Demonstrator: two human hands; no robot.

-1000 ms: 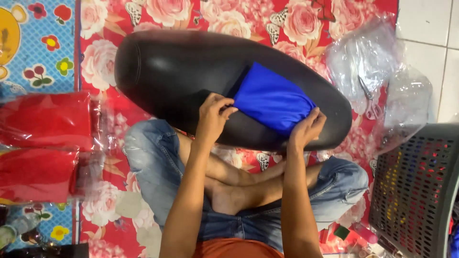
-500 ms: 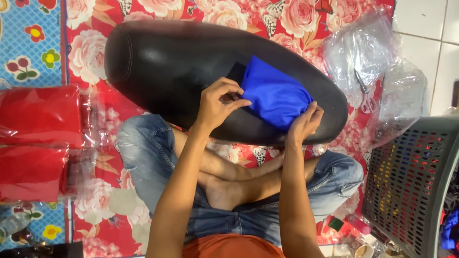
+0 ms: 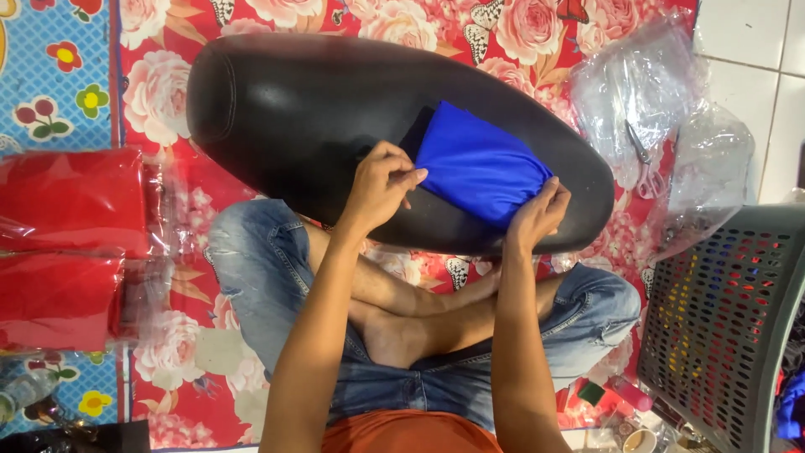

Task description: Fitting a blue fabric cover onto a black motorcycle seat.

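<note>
At far left, 2 red cloth bundles in clear plastic wrap [image 3: 71,201] lie one below the other, on the seam between a blue patterned mat [image 3: 54,75] and a red floral mat [image 3: 168,92]. A long black padded seat [image 3: 285,117] rests across the red mat, in front of the seated person's crossed legs in blue jeans [image 3: 268,277].

Left hand [image 3: 379,186]: fingers curled shut, pinching the near-left corner of a folded blue cloth [image 3: 478,164]. The cloth lies on the seat's right half, flat against the black surface, with a dark fold showing at its left edge.

Right hand [image 3: 538,214]: fingers bent over the cloth's right end at the seat's near edge, gripping that end. Both hands are in contact with the cloth, one at each end.

Right of the seat, crumpled clear plastic bags [image 3: 654,101] lie on the mat and white floor tiles [image 3: 755,42]; a pair of scissors [image 3: 641,155] rests among them. At lower right stands a grey perforated basket [image 3: 721,327], with coloured items visible through its holes.
</note>
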